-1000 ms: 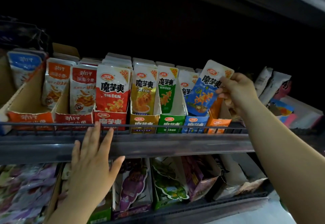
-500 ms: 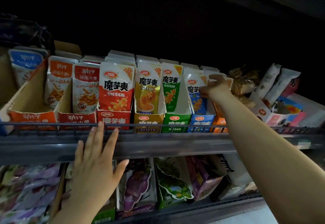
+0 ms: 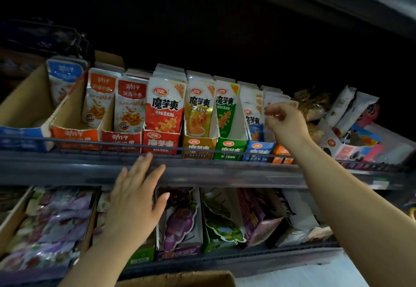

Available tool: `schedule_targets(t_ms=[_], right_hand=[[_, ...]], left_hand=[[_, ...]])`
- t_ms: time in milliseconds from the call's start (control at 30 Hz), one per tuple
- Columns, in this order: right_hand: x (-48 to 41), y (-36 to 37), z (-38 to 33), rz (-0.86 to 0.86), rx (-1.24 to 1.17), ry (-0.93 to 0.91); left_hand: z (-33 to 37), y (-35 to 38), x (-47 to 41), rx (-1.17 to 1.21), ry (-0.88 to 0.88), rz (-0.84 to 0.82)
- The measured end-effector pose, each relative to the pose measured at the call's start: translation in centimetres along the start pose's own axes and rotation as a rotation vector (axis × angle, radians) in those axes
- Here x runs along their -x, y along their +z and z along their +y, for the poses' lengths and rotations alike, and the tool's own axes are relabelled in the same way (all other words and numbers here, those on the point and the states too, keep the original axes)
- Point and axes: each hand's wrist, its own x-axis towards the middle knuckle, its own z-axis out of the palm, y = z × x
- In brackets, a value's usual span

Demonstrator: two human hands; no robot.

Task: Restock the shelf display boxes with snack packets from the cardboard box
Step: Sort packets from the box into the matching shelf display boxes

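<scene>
Blue packets left of the curled right hand, grip unclear, wanted seating upright while the spread left hand braced against the shelf.

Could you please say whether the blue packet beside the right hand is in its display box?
In: the blue packet stands upright in the blue display box, its bottom hidden behind the front.

Snack packets – glossy plastic film. Display boxes – matt printed card, brown inside. Shelf rail – thin dark metal wire. Cardboard box – rough brown.
</scene>
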Motion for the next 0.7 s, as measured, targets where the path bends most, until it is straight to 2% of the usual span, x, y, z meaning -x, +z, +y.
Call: schedule_targets(t_ms=[100, 167, 300, 367, 467, 600, 667, 700], right_hand=[[3.6, -0.4, -1.1, -0.136, -0.119, -0.028], [6.3, 0.2, -1.3, -0.278, -0.108, -0.049], [11.9, 3.8, 0.1, -0.615, -0.011, -0.047], [14.4, 6.5, 1.7, -0.756, 0.052, -0.012], [17.9, 10.9, 4.4, -0.908, 0.093, 0.082], [22.4, 15.5, 8.7, -1.035, 0.138, 0.177], [24.6, 17.0, 11.0, -1.074, 0.216, 0.219], [25.7, 17.9, 12.7, -1.113, 0.268, 0.217]], left_hand=[[0.4, -1.3, 2.0, -0.032, 0.112, -0.096], [0.3, -1.8, 4.1, 0.022, 0.185, -0.19], [-1.1, -2.9, 8.5, -0.002, 0.194, -0.515], [-1.8, -3.1, 10.6, 0.039, 0.133, -0.745], [-3.9, -1.2, 14.5, -0.046, 0.055, -0.944], [-5.5, 1.7, 18.8, -0.147, -0.162, -1.006], [-5.4, 3.0, 20.5, -0.234, -0.255, -1.099], [-5.1, 3.8, 21.6, -0.231, -0.334, -1.076]])
